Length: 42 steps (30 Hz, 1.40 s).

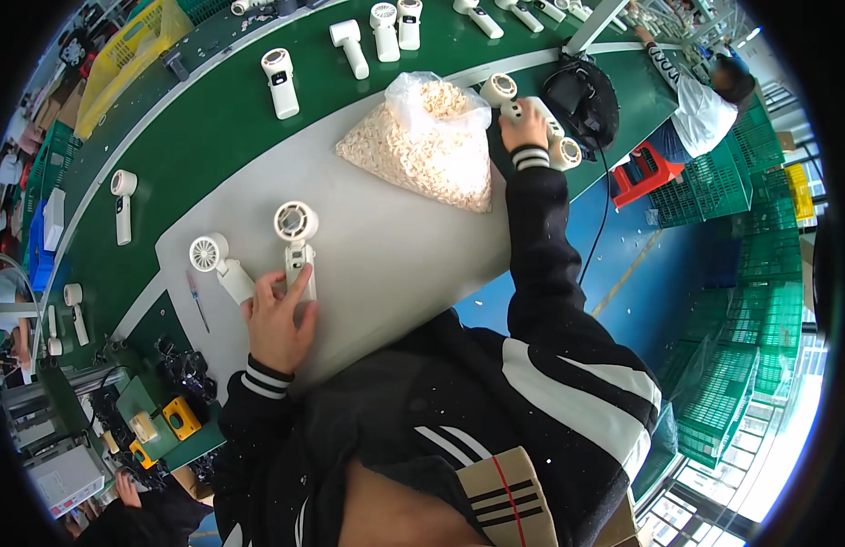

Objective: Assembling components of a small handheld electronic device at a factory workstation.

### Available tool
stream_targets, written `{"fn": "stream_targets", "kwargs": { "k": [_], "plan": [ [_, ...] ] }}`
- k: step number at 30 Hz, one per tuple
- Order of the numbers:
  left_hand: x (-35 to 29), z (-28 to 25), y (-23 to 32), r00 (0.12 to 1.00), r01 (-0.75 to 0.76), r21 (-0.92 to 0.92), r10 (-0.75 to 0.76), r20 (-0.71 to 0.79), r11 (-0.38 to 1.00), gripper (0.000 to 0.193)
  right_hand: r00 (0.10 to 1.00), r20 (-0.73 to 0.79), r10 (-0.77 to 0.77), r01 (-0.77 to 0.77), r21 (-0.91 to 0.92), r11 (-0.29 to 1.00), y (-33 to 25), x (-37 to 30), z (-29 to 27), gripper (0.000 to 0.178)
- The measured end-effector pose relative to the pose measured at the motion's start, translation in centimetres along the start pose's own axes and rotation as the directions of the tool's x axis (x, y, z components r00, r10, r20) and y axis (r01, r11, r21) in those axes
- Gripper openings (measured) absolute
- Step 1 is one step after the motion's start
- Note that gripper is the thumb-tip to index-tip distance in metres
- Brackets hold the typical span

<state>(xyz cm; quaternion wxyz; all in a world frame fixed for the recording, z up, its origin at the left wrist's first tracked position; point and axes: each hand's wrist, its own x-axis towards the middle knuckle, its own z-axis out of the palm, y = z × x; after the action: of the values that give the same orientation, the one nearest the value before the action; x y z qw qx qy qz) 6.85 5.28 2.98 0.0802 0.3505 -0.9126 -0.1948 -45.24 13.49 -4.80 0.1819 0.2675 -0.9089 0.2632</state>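
My left hand (280,321) rests on the grey mat with its fingers spread. Its index finger touches the handle of a white handheld fan (296,221), which lies with its round head away from me. Just left of that, a second white fan (209,254) lies at a slant, its handle end beside my fingers. My right arm reaches far out to the right. My right hand (525,126) is closed around a white handheld fan (500,88), partly covering it. Against that hand lies another white fan (565,153), its handle partly hidden.
A clear bag of small cream-coloured parts (422,146) stands on the mat between my hands. A thin screwdriver (197,301) lies at the left. Several fans, such as this one (279,84), lie along the green belt. A black bag (582,96) sits beyond my right hand.
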Motion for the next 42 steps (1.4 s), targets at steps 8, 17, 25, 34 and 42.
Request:
{"fn": "stream_targets", "kwargs": {
  "k": [8,17,25,34,42],
  "plan": [
    [-0.4,0.5,-2.8,0.962,-0.031,0.202,0.084,-0.262,0.979,0.055,0.992,0.126,-0.021,-0.006,0.213,0.977,-4.0,-2.0,-4.4,0.049],
    [0.3,3.6,-4.3,0.887,-0.086,-0.115,0.024,-0.460,0.990,0.052,0.867,0.165,-0.470,0.083,0.882,0.463,-21.2,-13.5,-10.6,0.054],
    [0.4,3.9,-3.0,0.833,-0.006,-0.083,-0.041,-0.552,0.996,0.051,0.717,0.488,-0.498,0.000,0.714,0.700,-27.0,-23.8,-6.2,0.061],
    [0.1,2.4,-4.8,0.794,0.075,-0.284,-0.230,-0.564,0.956,0.052,0.904,-0.062,-0.423,0.330,0.730,0.598,-24.4,-13.5,-8.0,0.030],
    [-0.2,0.9,-9.2,0.891,0.180,-0.130,-0.217,-0.398,0.975,0.055,0.829,0.457,-0.322,0.219,0.265,0.939,-14.0,-2.6,-4.4,0.029]
  ]
}}
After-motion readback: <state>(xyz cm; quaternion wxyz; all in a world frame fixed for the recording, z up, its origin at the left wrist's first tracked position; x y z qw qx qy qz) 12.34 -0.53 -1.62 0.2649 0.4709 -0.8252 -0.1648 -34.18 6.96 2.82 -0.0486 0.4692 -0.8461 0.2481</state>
